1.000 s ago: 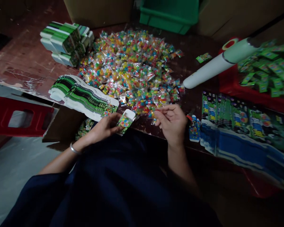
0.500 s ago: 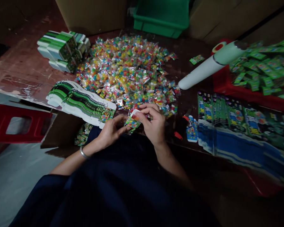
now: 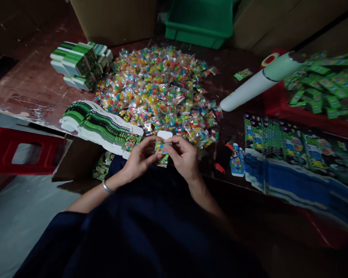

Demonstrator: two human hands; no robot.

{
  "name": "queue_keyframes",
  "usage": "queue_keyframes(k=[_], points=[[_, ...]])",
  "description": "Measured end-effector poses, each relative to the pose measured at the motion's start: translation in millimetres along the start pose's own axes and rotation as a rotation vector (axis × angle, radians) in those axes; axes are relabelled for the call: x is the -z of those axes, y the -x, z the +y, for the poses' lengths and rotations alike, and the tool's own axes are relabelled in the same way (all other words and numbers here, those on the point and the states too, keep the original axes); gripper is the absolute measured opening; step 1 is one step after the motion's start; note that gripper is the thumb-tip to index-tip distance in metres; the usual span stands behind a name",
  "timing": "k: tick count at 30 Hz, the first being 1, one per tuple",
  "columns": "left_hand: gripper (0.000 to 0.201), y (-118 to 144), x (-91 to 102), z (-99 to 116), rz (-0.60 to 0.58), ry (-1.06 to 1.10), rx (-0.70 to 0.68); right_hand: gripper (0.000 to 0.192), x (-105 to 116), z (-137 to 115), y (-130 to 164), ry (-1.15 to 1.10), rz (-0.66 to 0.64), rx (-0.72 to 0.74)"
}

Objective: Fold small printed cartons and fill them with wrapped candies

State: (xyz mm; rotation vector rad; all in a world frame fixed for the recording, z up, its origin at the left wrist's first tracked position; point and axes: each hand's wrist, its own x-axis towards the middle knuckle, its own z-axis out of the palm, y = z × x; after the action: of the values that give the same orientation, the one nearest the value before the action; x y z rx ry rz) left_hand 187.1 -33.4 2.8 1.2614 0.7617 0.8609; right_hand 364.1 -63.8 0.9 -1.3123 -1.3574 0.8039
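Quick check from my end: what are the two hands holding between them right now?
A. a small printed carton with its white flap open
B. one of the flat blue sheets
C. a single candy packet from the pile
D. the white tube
A: the left hand and right hand both grip a small printed carton whose white top flap stands open, just in front of the candy packet pile.

Candy pile [image 3: 159,88] crowding tabletop ahead
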Motion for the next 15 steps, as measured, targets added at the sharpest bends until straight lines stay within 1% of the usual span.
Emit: queue_keyframes(k=[3, 5, 8, 10, 12, 13, 15], points=[[0.036, -0.6, -0.1, -2.1, -0.006, 0.023, 0.004, 0.014, -6.6, 4.6, 2.4, -0.045, 0.107, -0.015], [0.035, -0.9, -0.6, -4.5, -0.004, 0.031, 0.009, 0.012, -8.7, 7.9, 2.6, -0.071, 0.112, -0.03], [0.04, -1.8, -1.7, -7.7, 0.074, 0.033, -0.022, 0.015, -11.3, 11.5, 2.0, -0.071, 0.105, -0.008], [0.046, -2.5, -2.0, -8.4, 0.127, 0.045, -0.032, 0.013, -13.6, 11.7, 1.1, -0.081, 0.156, 0.017], [0.05, -2.7, -1.9, -8.0, 0.142, 0.064, -0.017, 0.019, -15.5, 9.7, -1.1, -0.12, 0.191, 0.024], [0.05, -2.5, -1.7, -7.6, 0.139, 0.072, -0.01, 0.023, -15.7, 8.1, -3.0, -0.142, 0.175, 0.023], [0.05, -1.2, -0.8, -6.8, 0.132, 0.078, -0.01, 0.027, -14.3, 4.5, -8.2, -0.164, 0.085, 0.011]])
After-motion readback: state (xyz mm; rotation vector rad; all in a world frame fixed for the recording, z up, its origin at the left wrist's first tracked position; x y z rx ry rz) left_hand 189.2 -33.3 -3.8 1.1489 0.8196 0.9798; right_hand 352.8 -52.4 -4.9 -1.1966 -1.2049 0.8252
